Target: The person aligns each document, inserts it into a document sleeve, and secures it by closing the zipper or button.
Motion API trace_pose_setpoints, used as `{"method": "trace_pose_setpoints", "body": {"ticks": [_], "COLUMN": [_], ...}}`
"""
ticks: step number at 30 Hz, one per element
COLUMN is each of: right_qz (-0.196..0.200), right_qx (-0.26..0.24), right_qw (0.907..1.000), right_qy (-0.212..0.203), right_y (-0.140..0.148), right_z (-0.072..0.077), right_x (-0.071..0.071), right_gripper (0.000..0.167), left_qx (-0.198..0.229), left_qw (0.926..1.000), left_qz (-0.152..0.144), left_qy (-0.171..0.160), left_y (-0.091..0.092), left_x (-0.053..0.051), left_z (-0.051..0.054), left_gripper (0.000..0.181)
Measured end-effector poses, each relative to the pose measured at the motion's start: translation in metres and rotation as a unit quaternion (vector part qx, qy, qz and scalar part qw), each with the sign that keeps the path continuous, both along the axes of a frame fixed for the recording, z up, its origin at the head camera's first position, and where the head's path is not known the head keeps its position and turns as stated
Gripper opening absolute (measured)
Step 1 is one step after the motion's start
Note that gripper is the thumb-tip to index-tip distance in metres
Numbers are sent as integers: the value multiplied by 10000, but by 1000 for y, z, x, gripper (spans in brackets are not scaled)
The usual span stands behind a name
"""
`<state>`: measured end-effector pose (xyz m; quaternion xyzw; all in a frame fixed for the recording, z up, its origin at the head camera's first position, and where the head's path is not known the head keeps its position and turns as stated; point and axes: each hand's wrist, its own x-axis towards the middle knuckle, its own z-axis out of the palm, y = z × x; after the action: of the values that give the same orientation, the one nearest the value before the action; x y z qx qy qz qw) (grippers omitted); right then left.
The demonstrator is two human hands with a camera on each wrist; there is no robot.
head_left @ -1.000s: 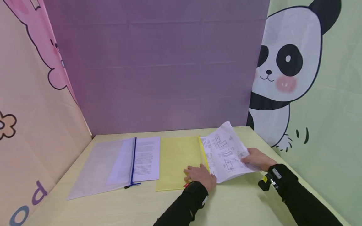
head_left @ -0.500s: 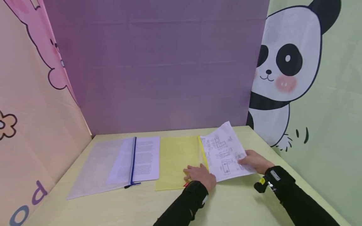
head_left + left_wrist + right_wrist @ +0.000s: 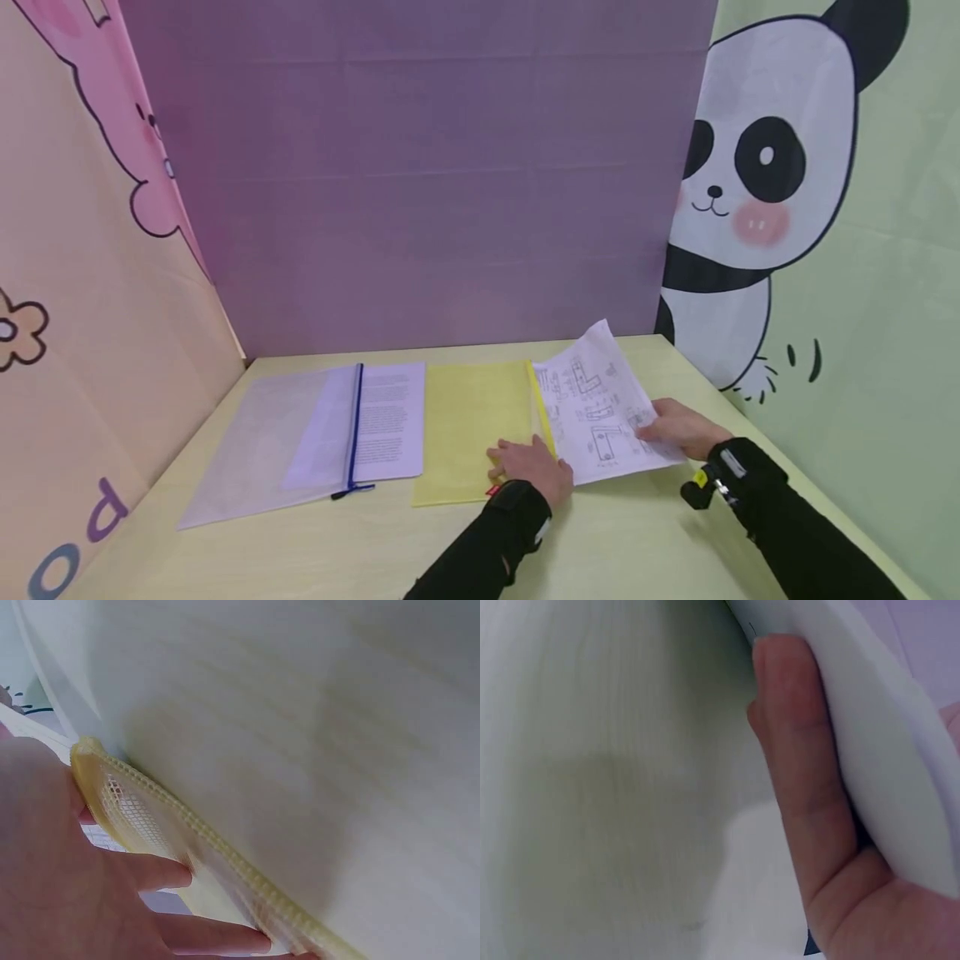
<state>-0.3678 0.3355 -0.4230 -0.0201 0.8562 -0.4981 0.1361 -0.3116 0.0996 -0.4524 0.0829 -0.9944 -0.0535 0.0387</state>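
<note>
Right hand (image 3: 681, 428) pinches the printed part drawings (image 3: 600, 408) by their right side, left edge at the yellow mesh zip pouch (image 3: 468, 417) (left hand (image 3: 534, 472), fingers spread, rests on it).

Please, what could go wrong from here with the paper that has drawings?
The paper, pinched only on its right side by the right hand, curves and might crease. Its left edge, beside the yellow pouch, might catch there. The pouch might slide if the left hand on it lifts.

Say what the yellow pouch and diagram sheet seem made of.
Yellow pouch: apparently flexible, translucent plastic with mesh, judging by its see-through side and visible grid. Diagram sheet: probably plain matte paper, since it curves and shows no gloss.
</note>
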Motion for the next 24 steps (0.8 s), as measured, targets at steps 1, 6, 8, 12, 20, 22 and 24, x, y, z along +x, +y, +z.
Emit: {"method": "trace_pose_setpoints", "body": {"ticks": [1,6,8,12,20,22,24], "right_qz": [6,93,141,241,-279,-525,-691], "right_qx": [20,-236,-457,-901,-1050,-1022,-915], "right_qw": [10000,9997,9989,9955,9930,9921,9921], "right_qy": [18,45,18,-153,-457,-497,-507], "right_y": [0,-2,-2,-2,-7,-7,-6], "right_z": [0,2,1,-1,-2,-2,-3], "right_x": [0,-1,-1,-2,-8,-8,-8], "right_gripper": [49,51,58,66,53,50,46], "left_qx": [-40,-146,-168,-274,-258,-265,-267], "left_qw": [10000,9998,9997,9993,9991,9989,9986], "left_qz": [9,33,25,-35,-99,-45,55], "left_qy": [8,-101,-163,-257,-314,-373,-452], "left_y": [1,3,3,3,1,2,4], "left_x": [0,2,3,5,6,5,4], "left_z": [0,2,3,4,7,8,8], "left_gripper": [58,59,59,59,59,59,60]}}
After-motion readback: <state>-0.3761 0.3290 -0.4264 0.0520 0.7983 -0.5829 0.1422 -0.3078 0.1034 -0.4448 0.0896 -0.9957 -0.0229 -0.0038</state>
